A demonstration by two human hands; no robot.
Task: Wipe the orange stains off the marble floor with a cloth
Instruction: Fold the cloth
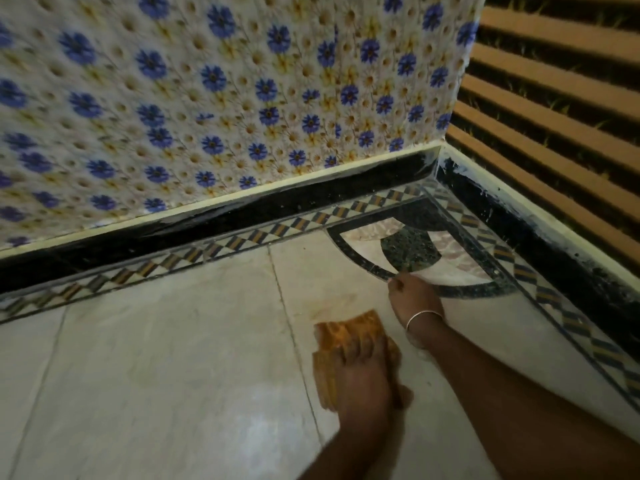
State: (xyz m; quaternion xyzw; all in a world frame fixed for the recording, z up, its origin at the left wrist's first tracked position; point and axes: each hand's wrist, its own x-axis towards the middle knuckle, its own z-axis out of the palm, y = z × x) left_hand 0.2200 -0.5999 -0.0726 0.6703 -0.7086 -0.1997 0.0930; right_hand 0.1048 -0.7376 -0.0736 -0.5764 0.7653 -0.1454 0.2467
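Down on the marble floor (173, 375), left hand (363, 386) presses flat fingers on the cloth (343, 332), looks soft and floppy, so palm its middle.

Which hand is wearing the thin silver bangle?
The right hand, resting on the marble floor; the left hand presses the orange cloth and wears none.

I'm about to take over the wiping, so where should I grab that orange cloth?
Take the far edge of the orange cloth, the part showing past the left hand pressing on it. It lies bunched in ridges on the marble floor, so probably come down from above, on the side toward the floral wall, and pinch a ridge.
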